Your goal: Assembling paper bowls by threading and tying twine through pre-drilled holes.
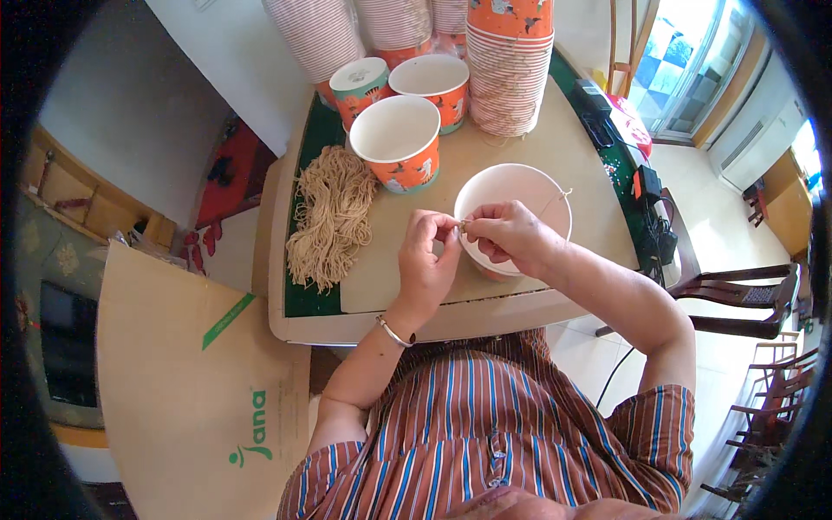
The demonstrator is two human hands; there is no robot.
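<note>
A white-lined paper bucket (pixel 511 186) stands upright before me near the table's front edge. At its left rim, my left hand (pixel 427 260) and my right hand (pixel 511 236) meet fingertip to fingertip, both closed in a pinch. Between them shows a small beige bit of cord (pixel 463 227), partly hidden by the fingers. Another end of cord (pixel 562 198) pokes through the bucket's right side. Left of my hands lies a loose bundle of beige cords (pixel 331 221). Behind it is an orange patterned bucket (pixel 397 143), mouth up.
Farther back stand another open bucket (pixel 431 76) and an upturned one (pixel 359 76). Tall stacks of nested buckets (pixel 510 82) line the far side. Black power adapters and cables (pixel 648 195) lie along the right edge. A large cardboard sheet (pixel 191 390) leans at the left.
</note>
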